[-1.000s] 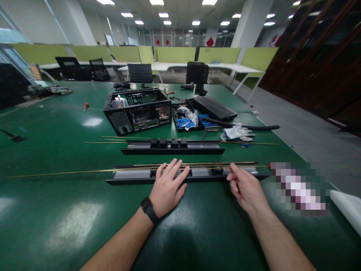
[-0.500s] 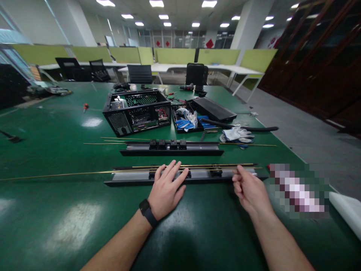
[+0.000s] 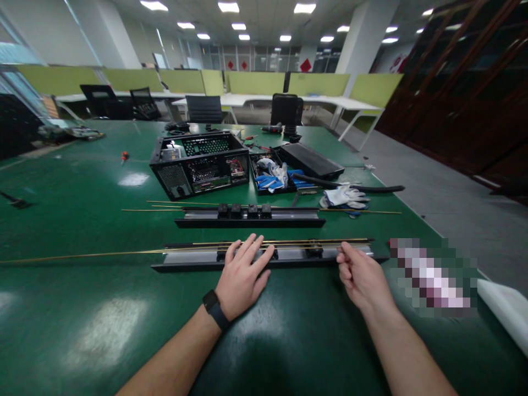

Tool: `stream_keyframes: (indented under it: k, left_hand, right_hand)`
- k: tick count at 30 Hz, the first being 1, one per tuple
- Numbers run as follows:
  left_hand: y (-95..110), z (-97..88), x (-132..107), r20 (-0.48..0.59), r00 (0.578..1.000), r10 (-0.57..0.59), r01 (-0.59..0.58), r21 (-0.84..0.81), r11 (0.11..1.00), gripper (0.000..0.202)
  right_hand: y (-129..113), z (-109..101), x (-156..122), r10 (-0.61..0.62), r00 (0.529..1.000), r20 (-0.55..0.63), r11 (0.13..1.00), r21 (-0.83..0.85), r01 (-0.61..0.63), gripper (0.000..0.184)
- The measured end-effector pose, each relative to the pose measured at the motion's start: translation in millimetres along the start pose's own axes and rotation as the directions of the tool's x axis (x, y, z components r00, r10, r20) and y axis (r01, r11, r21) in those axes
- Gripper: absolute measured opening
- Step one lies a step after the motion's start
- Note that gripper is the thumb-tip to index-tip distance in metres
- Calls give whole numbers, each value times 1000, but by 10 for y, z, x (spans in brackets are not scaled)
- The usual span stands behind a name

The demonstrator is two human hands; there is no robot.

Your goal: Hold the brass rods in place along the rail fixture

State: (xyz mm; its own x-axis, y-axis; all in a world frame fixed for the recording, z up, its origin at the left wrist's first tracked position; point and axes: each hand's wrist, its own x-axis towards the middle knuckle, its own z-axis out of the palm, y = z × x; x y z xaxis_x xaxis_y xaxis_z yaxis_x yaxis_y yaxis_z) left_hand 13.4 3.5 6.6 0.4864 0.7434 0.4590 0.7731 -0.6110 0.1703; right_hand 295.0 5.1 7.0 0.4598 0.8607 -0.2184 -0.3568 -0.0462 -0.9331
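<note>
A long black rail (image 3: 185, 263) with black clips lies across the green table in front of me, with thin brass rods (image 3: 91, 254) running along it and far out to the left. My left hand (image 3: 241, 278) lies flat on the rail's middle, fingers spread over a clip. My right hand (image 3: 361, 278) sits at the rail's right part, fingers curled in a pinch at the brass rod; what it pinches is hard to make out. A second black rail (image 3: 247, 219) with several clips and more brass rods lies parallel behind.
An open black computer case (image 3: 198, 162) stands behind the rails, beside a black tray (image 3: 258, 187) with blue and white gloves. White gloves (image 3: 344, 195), a black hose (image 3: 371, 188) and a flat black panel (image 3: 311, 159) lie at the right. The table's edge runs along the right.
My right hand has shifted slightly right along the rail and curled its fingers into a pinch. My left hand has stayed flat on the rail.
</note>
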Motion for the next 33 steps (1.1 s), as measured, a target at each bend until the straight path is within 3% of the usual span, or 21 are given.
stream_keyframes:
  k: [4,10,15,21,27,33]
  left_hand:
    - [1,3,-2,3,1000,-3,3,1,1000,50]
    - [-1,3,-2,-11,1000,1,-1,-6,1000,51]
    - [4,-10,-3,-7,1000,-3,3,-6,1000,49]
    - [-6,3,-7,-13,1000,5,-5,-2,1000,51]
    - [-7,13,-13,-15,1000,6,-6,-4,1000,51]
    - [-7,3,-13,-7,1000,-1,1,-5,1000,50]
  right_hand:
    - [28,57,-48,52,993,102,996,-74,-45,41]
    - [7,37,-20,2,1000,-5,1000,-15,-2,41]
    - [12,69,-48,33,997,69,999,-39,-30,42]
    - [17,34,-27,-29,999,-24,999,-30,29,42]
    - [21,57,-44,22,997,74,995,-98,-15,43]
    - [0,42,-46,10,1000,20,998,-69,-9,43]
